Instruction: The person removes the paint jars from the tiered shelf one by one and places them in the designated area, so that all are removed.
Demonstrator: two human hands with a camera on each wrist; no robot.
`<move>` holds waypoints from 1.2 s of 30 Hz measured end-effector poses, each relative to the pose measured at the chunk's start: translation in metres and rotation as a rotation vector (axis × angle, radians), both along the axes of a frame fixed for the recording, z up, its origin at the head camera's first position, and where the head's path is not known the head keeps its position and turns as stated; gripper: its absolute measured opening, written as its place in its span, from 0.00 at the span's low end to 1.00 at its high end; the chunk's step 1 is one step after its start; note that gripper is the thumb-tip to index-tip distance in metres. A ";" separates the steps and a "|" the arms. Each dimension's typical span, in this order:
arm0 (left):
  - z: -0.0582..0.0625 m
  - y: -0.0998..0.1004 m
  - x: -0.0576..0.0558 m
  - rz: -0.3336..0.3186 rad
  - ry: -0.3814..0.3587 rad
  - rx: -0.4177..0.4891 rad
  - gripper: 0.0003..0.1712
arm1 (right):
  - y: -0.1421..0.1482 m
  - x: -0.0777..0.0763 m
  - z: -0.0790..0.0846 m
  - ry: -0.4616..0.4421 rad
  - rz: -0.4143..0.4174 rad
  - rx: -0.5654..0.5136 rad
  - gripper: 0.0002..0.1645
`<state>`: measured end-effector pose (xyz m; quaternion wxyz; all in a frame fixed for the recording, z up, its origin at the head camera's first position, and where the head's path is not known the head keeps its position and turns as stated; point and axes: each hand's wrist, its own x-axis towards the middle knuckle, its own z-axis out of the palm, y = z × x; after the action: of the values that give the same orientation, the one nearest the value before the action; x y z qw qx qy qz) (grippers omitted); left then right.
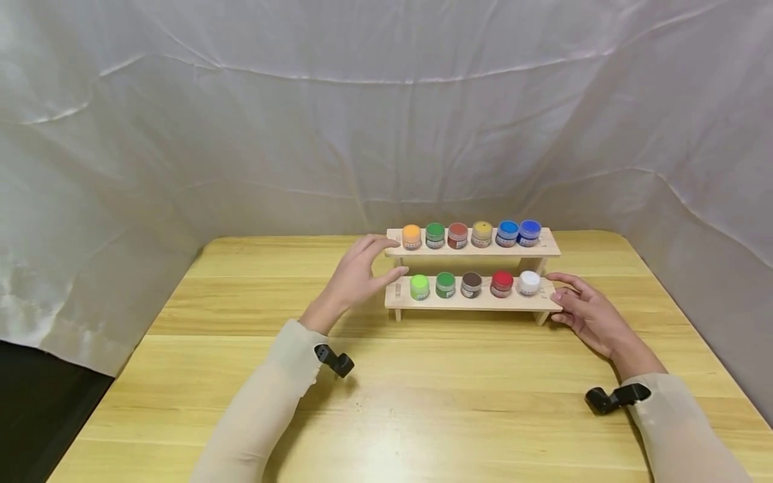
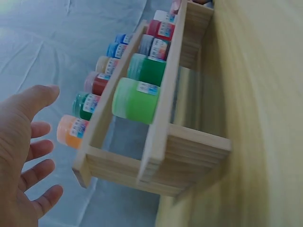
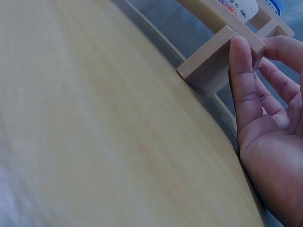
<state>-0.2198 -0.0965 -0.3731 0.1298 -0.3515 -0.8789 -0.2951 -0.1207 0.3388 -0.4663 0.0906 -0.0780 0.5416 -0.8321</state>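
Observation:
A two-tier wooden rack (image 1: pixel 471 304) stands on the table, bearing small paint jars in two rows. My right hand (image 1: pixel 590 316) pinches the right end of the lower shelf, thumb (image 3: pixel 244 78) against the shelf's corner. The white paint jar (image 1: pixel 529 283) is closest to it. At the rack's left end my left hand (image 1: pixel 356 272) is spread, its fingers apart and holding nothing. Its fingertips come near the upper shelf's orange paint jar (image 1: pixel 411 237) and the lower shelf's lime green paint jar (image 1: pixel 419 287). In the left wrist view a gap shows between this hand and the rack.
The upper row also has green, brownish red, ochre and blue jars (image 1: pixel 508 233). Below are another green jar (image 1: pixel 445 284), a dark brown one (image 1: pixel 471 284) and a red one (image 1: pixel 502 283). Pale cloth (image 1: pixel 362 134) hangs behind the wooden table (image 1: pixel 423 389).

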 end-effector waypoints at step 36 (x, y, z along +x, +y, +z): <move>0.025 0.031 -0.055 -0.019 -0.223 -0.138 0.30 | 0.000 -0.001 -0.002 -0.006 -0.024 0.048 0.23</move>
<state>-0.2752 -0.0652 -0.3476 0.0039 -0.3331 -0.9026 -0.2727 -0.1220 0.3385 -0.4680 0.0843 -0.0667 0.5621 -0.8201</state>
